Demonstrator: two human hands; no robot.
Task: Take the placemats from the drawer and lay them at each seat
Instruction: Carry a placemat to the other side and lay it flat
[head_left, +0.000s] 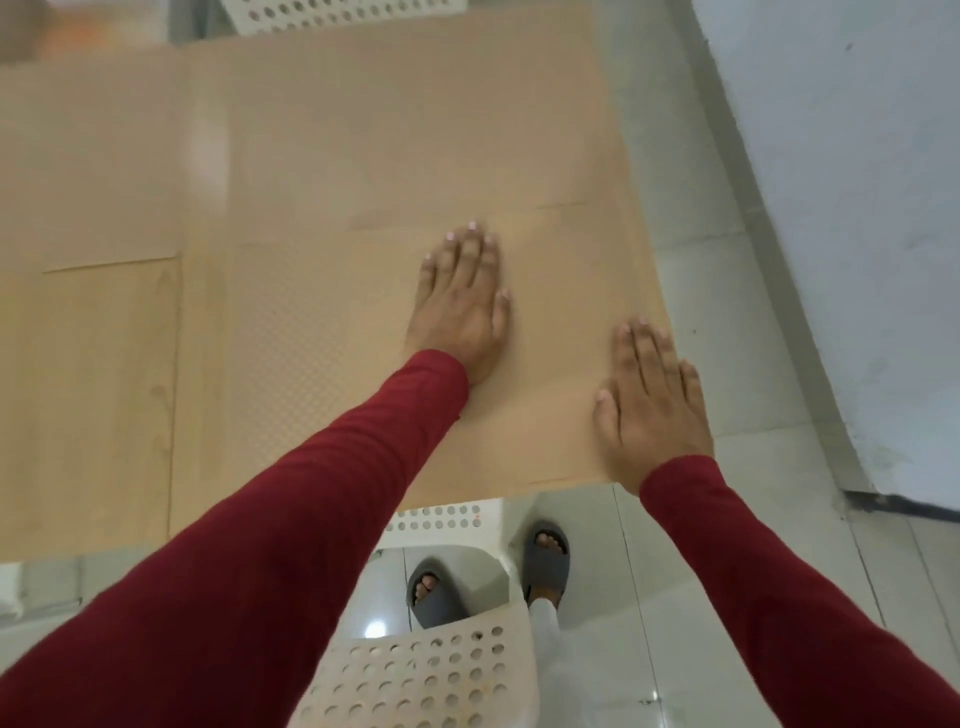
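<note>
A tan placemat (545, 332) lies at the near right corner of the wooden table (88, 415). My left hand (460, 306) rests flat on the middle of this mat, palm down, holding nothing. My right hand (652, 405) lies flat on the mat's right edge near the table corner, also holding nothing. More tan placemats cover the table: one at the far side (395, 119) and one at the far left (93, 166). No drawer is in view.
A white perforated plastic chair (431, 675) stands below the table's near edge, with my feet in grey slippers (545, 561) beside it. Another white chair (337, 10) is at the far side. A white wall (857, 208) rises to the right of the tiled floor.
</note>
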